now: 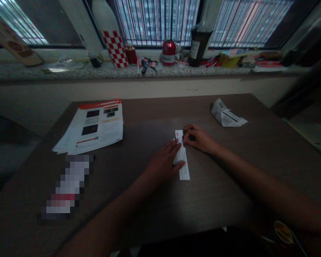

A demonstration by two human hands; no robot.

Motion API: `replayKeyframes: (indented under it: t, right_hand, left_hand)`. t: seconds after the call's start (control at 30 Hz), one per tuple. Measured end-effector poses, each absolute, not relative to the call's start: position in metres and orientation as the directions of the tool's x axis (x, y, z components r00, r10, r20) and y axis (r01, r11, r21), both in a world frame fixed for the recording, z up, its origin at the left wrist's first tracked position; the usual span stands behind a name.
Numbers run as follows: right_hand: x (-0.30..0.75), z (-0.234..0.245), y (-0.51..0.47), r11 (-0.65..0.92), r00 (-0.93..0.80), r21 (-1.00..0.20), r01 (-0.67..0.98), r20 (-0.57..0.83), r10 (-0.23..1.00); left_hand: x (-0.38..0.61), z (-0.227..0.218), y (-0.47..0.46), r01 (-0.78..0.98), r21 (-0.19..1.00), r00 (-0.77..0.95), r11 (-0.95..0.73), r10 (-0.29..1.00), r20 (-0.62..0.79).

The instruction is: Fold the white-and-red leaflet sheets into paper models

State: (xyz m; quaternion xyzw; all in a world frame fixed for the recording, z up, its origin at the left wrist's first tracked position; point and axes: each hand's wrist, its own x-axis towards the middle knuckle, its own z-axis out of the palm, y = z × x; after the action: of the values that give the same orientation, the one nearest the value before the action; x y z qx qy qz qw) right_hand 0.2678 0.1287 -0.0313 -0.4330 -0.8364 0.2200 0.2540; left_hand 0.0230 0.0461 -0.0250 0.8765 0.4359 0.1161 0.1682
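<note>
Folded printed paper strip at frame center — beneath one hand, beside the other.
Left hand lies across it, fingers spread; right hand pinches its upper right edge.

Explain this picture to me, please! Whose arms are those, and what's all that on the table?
There's no robot here, just a person working bare-handed. The camera is worn on that person's head, looking forward and down. The left hand lies on a narrow white paper strip. The right hand is curled at the strip's right edge; whether it pinches the paper is hard to tell. On the brown table there are also printed sheets at the left, a folded paper at the back right, and a pixelated thing, too blocky to name.
</note>
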Motion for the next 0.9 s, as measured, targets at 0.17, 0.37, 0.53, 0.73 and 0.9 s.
replayKeyframes:
  t: [0.17, 0.37, 0.53, 0.73, 0.9]
  right_hand:
    - [0.267, -0.030, 0.114, 0.524, -0.503, -0.584, 0.620, 0.216, 0.837]
    - [0.267, -0.032, 0.096, 0.516, -0.497, -0.597, 0.615, 0.215, 0.841]
    - [0.267, -0.030, 0.083, 0.513, -0.504, -0.585, 0.628, 0.196, 0.841]
    - [0.268, -0.031, 0.071, 0.514, -0.500, -0.590, 0.622, 0.205, 0.841]
    - [0.269, -0.028, 0.067, 0.511, -0.518, -0.606, 0.609, 0.185, 0.835]
  left_hand:
    - [0.024, -0.026, 0.046, 0.732, 0.377, 0.594, -0.568, 0.803, 0.055]
    - [0.024, -0.027, 0.045, 0.740, 0.367, 0.590, -0.563, 0.806, 0.046]
    - [0.024, -0.029, 0.045, 0.729, 0.370, 0.598, -0.576, 0.799, 0.066]
    - [0.025, -0.029, 0.044, 0.729, 0.367, 0.599, -0.578, 0.798, 0.065]
    - [0.025, -0.030, 0.043, 0.732, 0.370, 0.592, -0.572, 0.803, 0.071]
